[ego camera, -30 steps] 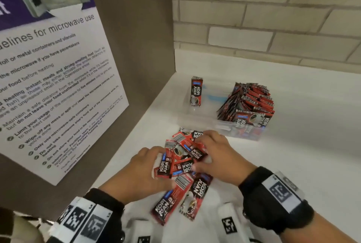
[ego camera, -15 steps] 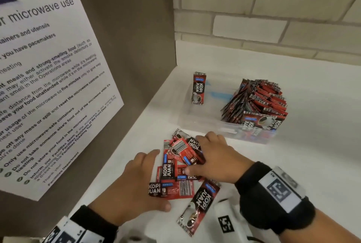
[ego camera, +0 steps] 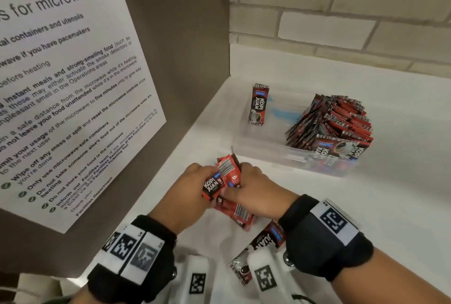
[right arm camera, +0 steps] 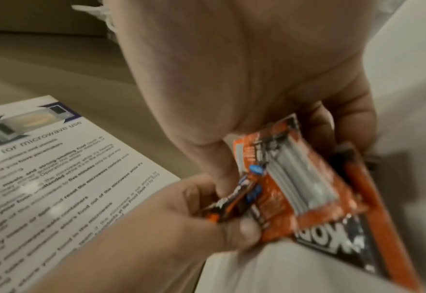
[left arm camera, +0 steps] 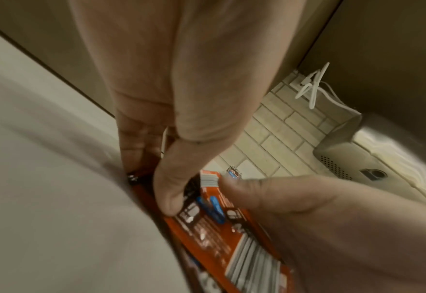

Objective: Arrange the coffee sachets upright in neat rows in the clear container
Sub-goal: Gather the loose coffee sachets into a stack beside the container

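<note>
A bunch of red and black coffee sachets (ego camera: 225, 176) is gathered between both hands on the white counter. My left hand (ego camera: 192, 189) grips the bunch from the left, thumb on a sachet (left arm camera: 201, 220). My right hand (ego camera: 253, 187) grips the bunch (right arm camera: 289, 190) from the right. One more sachet (ego camera: 262, 246) lies flat beneath my right wrist. The clear container (ego camera: 268, 157) stands behind the hands. It holds a leaning row of sachets (ego camera: 334, 123) at its right end and a single upright sachet (ego camera: 258, 104) at its far left corner.
A brown side panel with a microwave-use poster (ego camera: 63, 84) rises on the left. A brick wall (ego camera: 341, 10) closes the back. Bare white counter (ego camera: 402, 194) spreads to the right of the container.
The sachets lay spread flat under both hands; now the hands have pushed them together and lifted them into one bunch. One sachet stays behind under the right wrist.
</note>
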The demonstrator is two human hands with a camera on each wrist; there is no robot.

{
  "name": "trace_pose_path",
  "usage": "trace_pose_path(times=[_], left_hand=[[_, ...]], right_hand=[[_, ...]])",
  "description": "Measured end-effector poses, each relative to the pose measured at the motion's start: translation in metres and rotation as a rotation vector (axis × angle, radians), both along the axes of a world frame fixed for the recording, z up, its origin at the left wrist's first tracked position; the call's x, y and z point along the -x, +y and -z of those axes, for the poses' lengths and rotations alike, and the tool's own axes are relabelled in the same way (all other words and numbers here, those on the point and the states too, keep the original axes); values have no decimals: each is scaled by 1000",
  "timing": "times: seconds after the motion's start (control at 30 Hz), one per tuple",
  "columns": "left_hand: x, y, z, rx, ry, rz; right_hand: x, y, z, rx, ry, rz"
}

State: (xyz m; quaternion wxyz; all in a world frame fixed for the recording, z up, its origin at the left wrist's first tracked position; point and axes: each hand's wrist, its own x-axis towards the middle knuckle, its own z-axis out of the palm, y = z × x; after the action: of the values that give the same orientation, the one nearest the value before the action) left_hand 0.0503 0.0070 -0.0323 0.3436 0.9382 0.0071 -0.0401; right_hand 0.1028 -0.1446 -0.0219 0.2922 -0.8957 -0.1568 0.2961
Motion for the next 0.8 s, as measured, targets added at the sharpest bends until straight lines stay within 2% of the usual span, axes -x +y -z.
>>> trace_pose_path(times=[0.1,0.17,0.33,0.47,0.67,0.8], left_hand=[[-6,-2,2,35,-15,-53],[-7,-2,1,70,-29,-82],[-1,-3,0,199,-45,-99],[4,-2,-7,461,-29,-118],[2,-4,-15,693,19,-169],[3,-5,-20,659,-42,-170]], right_hand=[[1,3,0,-12,-38,-29],[1,2,-2,-64,-40,11],[-1,-5,-11,-246,90,67],[-2,-8,-12,-340,143,107],[-2,-9,-10,-403,90,113],[-3,-12,-12,-463,89,132]])
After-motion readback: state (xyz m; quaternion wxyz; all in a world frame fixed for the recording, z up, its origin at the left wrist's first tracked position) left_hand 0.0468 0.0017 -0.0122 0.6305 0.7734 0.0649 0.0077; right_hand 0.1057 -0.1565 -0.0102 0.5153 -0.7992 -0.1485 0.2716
